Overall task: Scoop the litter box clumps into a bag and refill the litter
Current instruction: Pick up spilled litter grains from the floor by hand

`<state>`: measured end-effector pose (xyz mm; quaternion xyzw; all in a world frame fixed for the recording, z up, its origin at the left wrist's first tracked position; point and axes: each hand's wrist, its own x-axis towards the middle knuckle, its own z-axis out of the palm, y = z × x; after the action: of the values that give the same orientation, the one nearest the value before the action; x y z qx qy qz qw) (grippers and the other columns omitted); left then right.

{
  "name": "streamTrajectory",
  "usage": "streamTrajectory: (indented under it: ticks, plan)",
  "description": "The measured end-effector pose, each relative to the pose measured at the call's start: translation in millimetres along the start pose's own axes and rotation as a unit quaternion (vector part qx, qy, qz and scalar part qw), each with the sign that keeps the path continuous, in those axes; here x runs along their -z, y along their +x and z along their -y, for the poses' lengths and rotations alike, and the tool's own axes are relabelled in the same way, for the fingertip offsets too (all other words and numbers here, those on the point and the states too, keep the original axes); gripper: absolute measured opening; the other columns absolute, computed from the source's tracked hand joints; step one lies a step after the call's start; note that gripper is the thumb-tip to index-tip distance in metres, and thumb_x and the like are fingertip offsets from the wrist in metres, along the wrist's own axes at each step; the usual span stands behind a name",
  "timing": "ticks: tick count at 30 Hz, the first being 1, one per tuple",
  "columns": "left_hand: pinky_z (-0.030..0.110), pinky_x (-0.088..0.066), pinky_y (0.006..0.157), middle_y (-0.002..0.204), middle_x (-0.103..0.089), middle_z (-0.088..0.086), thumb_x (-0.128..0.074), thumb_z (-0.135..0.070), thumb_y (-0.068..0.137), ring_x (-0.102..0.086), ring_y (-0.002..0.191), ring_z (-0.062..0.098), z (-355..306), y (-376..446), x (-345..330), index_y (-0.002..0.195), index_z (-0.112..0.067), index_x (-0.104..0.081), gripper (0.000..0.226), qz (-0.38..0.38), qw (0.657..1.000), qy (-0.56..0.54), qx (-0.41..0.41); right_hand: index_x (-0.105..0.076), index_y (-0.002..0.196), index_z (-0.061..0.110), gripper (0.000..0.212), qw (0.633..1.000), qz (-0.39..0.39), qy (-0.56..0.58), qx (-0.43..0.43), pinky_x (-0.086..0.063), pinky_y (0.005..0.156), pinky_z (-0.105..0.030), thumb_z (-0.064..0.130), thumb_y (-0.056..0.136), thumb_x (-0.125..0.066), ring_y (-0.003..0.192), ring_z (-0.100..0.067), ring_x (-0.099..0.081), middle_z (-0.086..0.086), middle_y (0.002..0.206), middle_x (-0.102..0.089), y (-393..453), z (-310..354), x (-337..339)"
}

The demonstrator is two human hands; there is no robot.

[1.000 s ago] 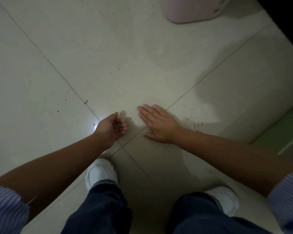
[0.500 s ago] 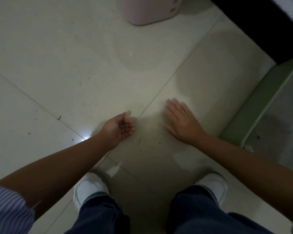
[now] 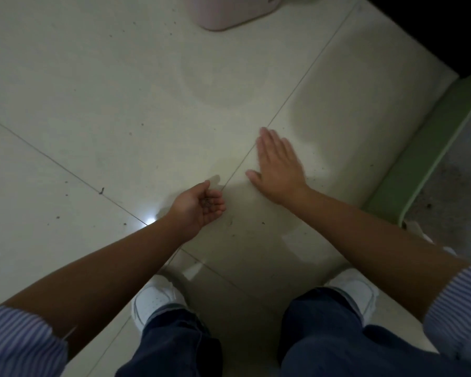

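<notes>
The right hand [image 3: 279, 170] lies flat on the tile floor [image 3: 120, 91] with its fingers straight and spread a little. A moment ago it was closer to the left hand; now it has slid out toward the green litter box [image 3: 430, 148] at the right edge. The left hand [image 3: 199, 206] stays cupped, palm up, with a few dark bits in it. They look like litter grains, but the room is dim and it is hard to be sure. More dark grains [image 3: 261, 223] lie on the floor near both hands. It looks like the person is sweeping up spilled litter by hand. No scoop or bag is in view. A pink bin [image 3: 237, 12] stands at the top, well apart from the hands.
</notes>
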<state>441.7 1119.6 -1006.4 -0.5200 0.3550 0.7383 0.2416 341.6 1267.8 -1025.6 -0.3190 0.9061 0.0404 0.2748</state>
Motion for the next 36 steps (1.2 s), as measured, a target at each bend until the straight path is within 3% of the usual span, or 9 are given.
streamTrajectory:
  ticks: [6,9,12,15,20,26,30,33,36]
  plan:
    - [0.012,-0.047,0.039,0.039,-0.058,-0.001,-0.036,-0.029,0.098,-0.058,0.036,0.007,-1.9,8.7,-31.0,0.066,-0.006,-0.052,0.042,0.042,0.999,0.031,0.013,-0.005,0.147,-0.002,0.081,0.991,0.021,0.112,-0.076,0.008,0.112,-0.025,0.052,0.087,-0.003,0.146,-0.029,0.0,-0.019,0.156,0.001,-88.2,-34.5,-41.9]
    - [0.012,-0.047,0.038,0.039,-0.058,0.001,-0.036,-0.029,0.098,-0.058,0.035,0.007,-1.8,12.6,-42.8,0.067,-0.006,-0.052,0.042,0.053,0.997,0.047,0.022,-0.032,0.136,-0.008,0.065,0.984,-0.032,0.173,-0.036,-0.004,0.116,-0.017,0.04,0.101,-0.007,0.134,-0.037,-0.026,-0.034,0.139,-0.038,-106.9,-32.8,-49.6]
    - [0.013,-0.047,0.038,0.039,-0.058,0.0,-0.036,-0.028,0.098,-0.058,0.035,0.007,0.9,14.3,-48.3,0.068,-0.005,-0.052,0.041,0.052,0.997,0.057,0.029,-0.021,0.142,-0.008,0.065,0.947,-0.103,0.277,-0.123,0.008,0.111,-0.007,0.038,0.097,-0.025,0.143,-0.024,-0.007,-0.027,0.149,-0.02,-107.4,-41.5,-45.4]
    - [0.013,-0.047,0.039,0.04,-0.059,-0.001,-0.037,-0.027,0.098,-0.058,0.036,0.007,3.1,14.8,-49.5,0.068,-0.006,-0.052,0.04,0.048,0.996,0.064,0.03,-0.003,0.146,-0.003,0.078,0.915,-0.106,0.336,-0.198,0.009,0.11,-0.017,0.042,0.085,-0.022,0.145,-0.024,0.007,-0.017,0.156,0.004,-97.0,-48.8,-44.7]
    - [0.013,-0.048,0.04,0.042,-0.059,-0.001,-0.037,-0.027,0.098,-0.059,0.038,0.008,4.0,15.7,-43.9,0.068,-0.005,-0.053,0.04,0.043,0.997,0.062,0.031,-0.007,0.145,-0.002,0.089,0.934,-0.096,0.311,-0.146,0.028,0.103,-0.011,0.053,0.075,-0.008,0.138,-0.016,0.014,-0.02,0.155,0.003,-86.9,-19.3,-60.9]
    - [0.013,-0.049,0.04,0.043,-0.06,0.0,-0.037,-0.027,0.097,-0.06,0.038,0.008,7.7,13.5,-31.3,0.071,-0.004,-0.054,0.039,0.03,0.997,0.061,0.036,-0.017,0.142,-0.009,0.077,0.924,-0.149,0.342,-0.083,0.023,0.105,-0.006,0.04,0.083,-0.018,0.135,-0.02,0.003,-0.027,0.152,-0.009,-59.4,-2.4,-49.5]
    - [0.012,-0.048,0.04,0.043,-0.06,0.0,-0.036,-0.027,0.098,-0.06,0.038,0.008,7.4,12.8,-28.7,0.071,-0.004,-0.054,0.039,0.028,0.997,0.054,0.037,-0.025,0.136,-0.018,0.064,0.919,-0.193,0.338,-0.056,0.011,0.11,-0.001,0.023,0.088,-0.03,0.14,-0.023,-0.006,-0.036,0.146,-0.018,-50.6,-9.0,-33.9]
    - [0.013,-0.048,0.039,0.043,-0.06,-0.001,-0.036,-0.026,0.098,-0.06,0.038,0.007,6.0,13.9,-28.8,0.071,-0.004,-0.053,0.039,0.031,0.998,0.045,0.032,-0.054,0.117,-0.015,0.049,0.925,-0.246,0.271,-0.104,-0.015,0.114,-0.015,0.019,0.084,-0.041,0.13,-0.038,-0.038,-0.035,0.13,-0.048,-58.3,-26.1,-31.8]
    - [0.013,-0.048,0.04,0.042,-0.06,-0.001,-0.036,-0.026,0.098,-0.06,0.038,0.007,6.1,14.3,-32.1,0.07,-0.005,-0.053,0.039,0.04,0.998,0.041,0.034,-0.065,0.1,-0.009,0.045,0.956,-0.199,0.199,-0.083,-0.05,0.085,-0.033,0.026,0.074,-0.052,0.095,-0.036,-0.062,-0.026,0.101,-0.065,-78.1,-43.3,-32.7]
